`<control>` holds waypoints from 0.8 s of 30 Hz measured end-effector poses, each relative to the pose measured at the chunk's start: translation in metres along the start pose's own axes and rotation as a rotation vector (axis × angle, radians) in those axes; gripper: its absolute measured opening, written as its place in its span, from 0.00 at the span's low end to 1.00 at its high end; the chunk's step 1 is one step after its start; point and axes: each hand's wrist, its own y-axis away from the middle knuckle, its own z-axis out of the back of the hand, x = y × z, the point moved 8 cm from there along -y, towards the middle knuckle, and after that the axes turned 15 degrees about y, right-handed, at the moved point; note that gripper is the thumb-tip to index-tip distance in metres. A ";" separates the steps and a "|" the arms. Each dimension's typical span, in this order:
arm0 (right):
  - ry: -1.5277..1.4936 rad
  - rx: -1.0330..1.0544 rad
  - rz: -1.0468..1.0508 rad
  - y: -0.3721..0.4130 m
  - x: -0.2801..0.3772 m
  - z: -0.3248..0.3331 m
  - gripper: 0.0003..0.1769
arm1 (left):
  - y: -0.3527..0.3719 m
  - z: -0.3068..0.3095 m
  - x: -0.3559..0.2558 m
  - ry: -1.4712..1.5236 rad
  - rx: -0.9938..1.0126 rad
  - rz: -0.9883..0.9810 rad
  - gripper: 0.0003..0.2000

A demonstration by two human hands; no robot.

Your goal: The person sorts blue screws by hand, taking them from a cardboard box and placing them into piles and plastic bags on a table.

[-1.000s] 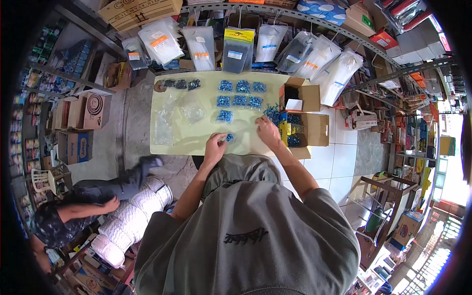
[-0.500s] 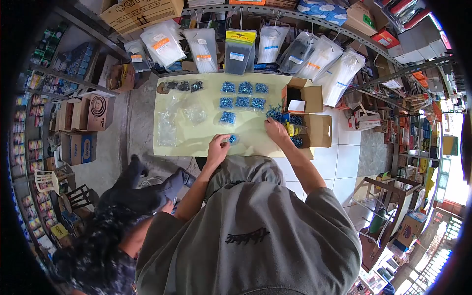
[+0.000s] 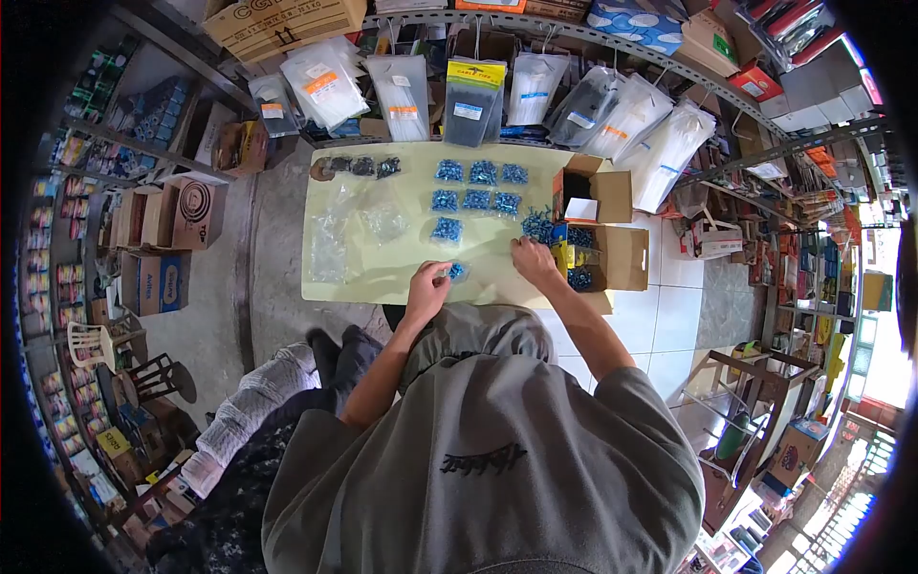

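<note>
Near the front edge of the pale yellow table (image 3: 378, 273), my left hand (image 3: 426, 293) is closed on the edge of a small clear plastic bag with blue pieces (image 3: 457, 272) inside. My right hand (image 3: 534, 259) is to its right, fingers pinched together; I cannot tell what is in them. Just beyond those fingers lies a loose pile of small blue pieces (image 3: 537, 226), beside an open cardboard box (image 3: 625, 258) holding more of them. Several filled bags of blue pieces (image 3: 477, 199) sit in rows past my hands.
Empty clear bags (image 3: 384, 221) lie on the table's left half, with small dark packets (image 3: 362, 166) behind them. Another open box (image 3: 610, 191) stands at the back right. Packs of cable ties (image 3: 475, 103) hang along the far shelf. A person in dark clothes (image 3: 234, 488) is close at my left.
My right hand has drawn slightly left and nearer to me, away from the loose pile. My left hand stays at the bag. The person at left has shifted, and a grey-white bundle now shows there.
</note>
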 end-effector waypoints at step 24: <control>-1.033 -0.160 0.087 0.000 0.072 0.065 0.09 | 0.002 0.003 -0.002 -0.047 -0.025 0.052 0.14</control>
